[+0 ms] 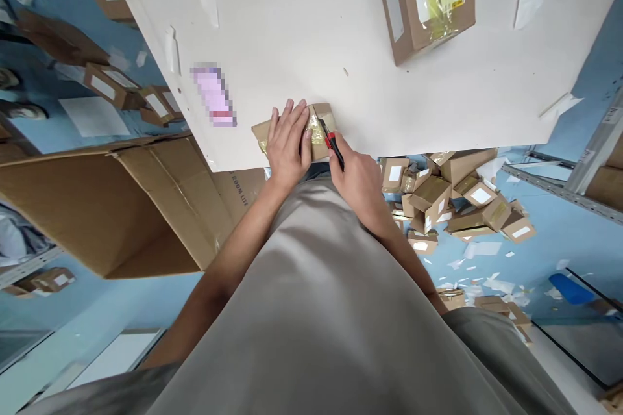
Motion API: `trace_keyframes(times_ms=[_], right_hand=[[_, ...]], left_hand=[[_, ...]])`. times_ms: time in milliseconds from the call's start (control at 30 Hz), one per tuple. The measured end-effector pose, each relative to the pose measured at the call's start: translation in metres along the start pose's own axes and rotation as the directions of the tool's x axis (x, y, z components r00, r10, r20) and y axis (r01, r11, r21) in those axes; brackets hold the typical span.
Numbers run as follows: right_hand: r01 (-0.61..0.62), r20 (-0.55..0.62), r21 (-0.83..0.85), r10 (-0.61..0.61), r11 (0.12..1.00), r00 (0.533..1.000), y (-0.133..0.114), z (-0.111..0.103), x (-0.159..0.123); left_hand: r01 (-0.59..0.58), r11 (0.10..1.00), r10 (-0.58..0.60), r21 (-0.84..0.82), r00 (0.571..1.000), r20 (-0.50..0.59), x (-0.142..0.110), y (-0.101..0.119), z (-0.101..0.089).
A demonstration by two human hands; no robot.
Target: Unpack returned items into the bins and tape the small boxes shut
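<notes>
1. Right hand (357,179): closed around a red-and-black cutter (333,141), its tip at the tape of a small cardboard box (320,111).
2. Left hand (288,145): laid flat on that box, fingers extended and only slightly apart.
3. The small box lies at the near edge of the surface (282,38), left of its middle.
4. Near the left edge, a purple item (213,95), too pixelated to identify.
5. Farther in, right of the middle, a larger taped box (406,12).
6. Below, right of the person, a heap of boxes (431,197) on the floor (540,259).
</notes>
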State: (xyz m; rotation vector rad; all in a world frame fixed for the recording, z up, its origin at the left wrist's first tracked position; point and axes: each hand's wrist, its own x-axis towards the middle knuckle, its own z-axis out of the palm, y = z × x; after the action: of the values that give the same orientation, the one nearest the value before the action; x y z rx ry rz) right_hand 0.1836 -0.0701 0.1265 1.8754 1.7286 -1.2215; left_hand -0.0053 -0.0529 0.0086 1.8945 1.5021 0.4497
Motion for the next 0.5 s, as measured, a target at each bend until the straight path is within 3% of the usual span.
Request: trace_keyframes(times_ms=[233,500], right_hand=[[-0.027,0.029,-0.028,0.028,0.999,0.999,-0.016,-0.009,0.0],[-0.084,0.102,-0.045,0.089,0.995,0.991,-0.011,0.007,-0.02]], left_hand=[[0.04,0.999,-0.04,-0.029,0.999,-0.007,-0.007,0.002,0.009],[0.008,1.0,-0.007,0.021,0.999,-0.046,-0.011,-0.002,0.018]])
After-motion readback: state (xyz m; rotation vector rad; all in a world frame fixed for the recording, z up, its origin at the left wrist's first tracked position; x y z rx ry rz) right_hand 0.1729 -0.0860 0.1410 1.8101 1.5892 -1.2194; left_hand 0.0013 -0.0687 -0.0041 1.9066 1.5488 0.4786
